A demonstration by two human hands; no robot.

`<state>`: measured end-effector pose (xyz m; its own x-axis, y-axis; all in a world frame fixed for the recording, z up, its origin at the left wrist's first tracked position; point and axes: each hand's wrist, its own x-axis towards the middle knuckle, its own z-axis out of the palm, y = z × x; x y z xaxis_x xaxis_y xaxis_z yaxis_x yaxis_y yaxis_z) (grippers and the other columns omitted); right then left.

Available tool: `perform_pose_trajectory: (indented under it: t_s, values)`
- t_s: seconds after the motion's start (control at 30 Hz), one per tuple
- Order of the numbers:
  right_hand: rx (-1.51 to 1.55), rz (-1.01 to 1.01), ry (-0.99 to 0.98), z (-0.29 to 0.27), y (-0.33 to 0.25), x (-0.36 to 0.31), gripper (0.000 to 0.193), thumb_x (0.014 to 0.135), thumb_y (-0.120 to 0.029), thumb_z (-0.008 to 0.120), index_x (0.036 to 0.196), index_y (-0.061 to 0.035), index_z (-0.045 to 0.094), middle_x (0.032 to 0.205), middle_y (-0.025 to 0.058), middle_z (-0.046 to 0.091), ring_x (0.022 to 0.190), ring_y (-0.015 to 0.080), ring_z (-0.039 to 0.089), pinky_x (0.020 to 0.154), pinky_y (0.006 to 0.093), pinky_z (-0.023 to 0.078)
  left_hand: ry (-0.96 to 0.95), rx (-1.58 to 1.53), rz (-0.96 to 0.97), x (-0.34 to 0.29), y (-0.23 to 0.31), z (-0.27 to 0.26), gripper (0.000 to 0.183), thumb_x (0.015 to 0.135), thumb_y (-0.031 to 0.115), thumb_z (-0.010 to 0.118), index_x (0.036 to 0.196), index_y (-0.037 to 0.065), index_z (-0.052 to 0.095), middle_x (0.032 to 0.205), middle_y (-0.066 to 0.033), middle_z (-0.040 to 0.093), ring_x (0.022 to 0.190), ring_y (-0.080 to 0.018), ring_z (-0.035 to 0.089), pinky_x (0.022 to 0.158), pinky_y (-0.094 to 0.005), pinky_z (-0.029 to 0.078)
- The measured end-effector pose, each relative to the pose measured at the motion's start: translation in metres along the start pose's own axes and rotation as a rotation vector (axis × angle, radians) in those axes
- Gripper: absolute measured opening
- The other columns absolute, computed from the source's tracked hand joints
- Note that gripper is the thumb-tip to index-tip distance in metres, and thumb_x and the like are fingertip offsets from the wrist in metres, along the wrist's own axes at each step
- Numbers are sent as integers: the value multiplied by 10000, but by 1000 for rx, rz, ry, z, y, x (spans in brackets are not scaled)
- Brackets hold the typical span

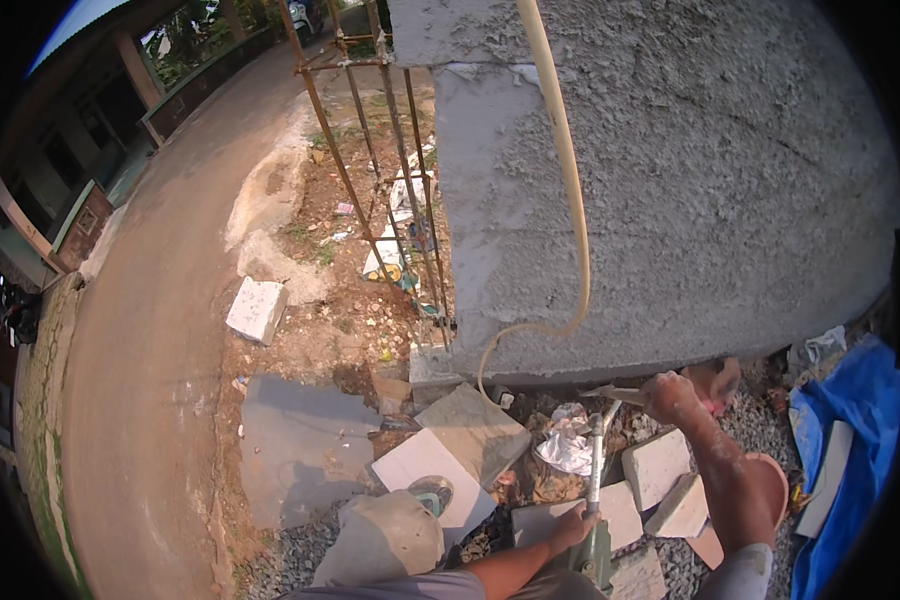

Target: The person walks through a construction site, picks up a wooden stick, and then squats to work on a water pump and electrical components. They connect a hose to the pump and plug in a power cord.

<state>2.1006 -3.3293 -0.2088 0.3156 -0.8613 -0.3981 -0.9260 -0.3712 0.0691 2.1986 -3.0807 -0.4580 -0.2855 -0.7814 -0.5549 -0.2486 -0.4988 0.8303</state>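
My left hand (574,526) is closed round the lower end of a grey metal tube (595,465), just above a green body (596,556) that the tube joins. Farther off to the right, my right hand (670,397) is closed on a thin grey metal tool (620,394), which points left over the tube's upper end. Its handle is hidden in the fist, and its exact kind cannot be made out. Both hands are low, close to the foot of the rough grey wall (690,200).
Pale block pieces (656,468) lie on gravel beside a crumpled white bag (568,440). A beige hose (576,230) hangs down the wall. My sandalled foot (432,494) rests on a white tile (420,455). Blue tarpaulin (865,420) lies right; a rusty rebar frame (395,170) stands left.
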Motion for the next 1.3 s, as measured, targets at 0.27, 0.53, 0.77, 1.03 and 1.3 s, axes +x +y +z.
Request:
perform_pose_trajectory:
  t_s: [0.27, 0.53, 0.77, 1.03, 1.3]
  values:
    - [-20, -21, -58, 10, 9, -1, 171, 714, -160, 596, 824, -66, 687, 904, 140, 650, 907, 295, 627, 751, 398, 523, 33, -70, 17, -15, 31, -9, 382, 818, 405, 587, 1018, 80, 577, 837, -139, 642, 789, -313, 617, 705, -397, 464]
    - [26, 26, 60, 18, 8, 4, 165, 661, -125, 618, 810, -132, 691, 810, 112, 645, 846, 292, 626, 730, 399, 512, 69, -20, 43, -12, 33, -12, 321, 851, 334, 593, 889, 20, 535, 705, -116, 581, 642, -228, 546, 621, -360, 426]
    - [30, -3, 44, 19, 3, 1, 190, 717, -131, 578, 837, -7, 658, 865, 174, 658, 851, 313, 646, 737, 394, 521, 79, -19, 39, -13, 28, -11, 321, 851, 325, 593, 897, 13, 536, 716, -123, 584, 653, -248, 550, 631, -368, 429]
    - [48, 92, 8, 24, 7, -8, 197, 692, -138, 590, 863, -107, 682, 856, 143, 649, 855, 302, 631, 739, 403, 510, 44, -45, 17, -19, 40, -16, 326, 846, 324, 597, 925, 12, 549, 779, -130, 615, 722, -247, 583, 665, -356, 439]
    - [169, 362, 176, 56, 19, -83, 187, 726, -154, 553, 856, -66, 654, 810, 153, 633, 823, 312, 628, 710, 427, 509, 127, -131, 125, 8, 13, -44, 333, 863, 270, 552, 1034, -15, 569, 932, -157, 634, 864, -255, 602, 756, -339, 453]
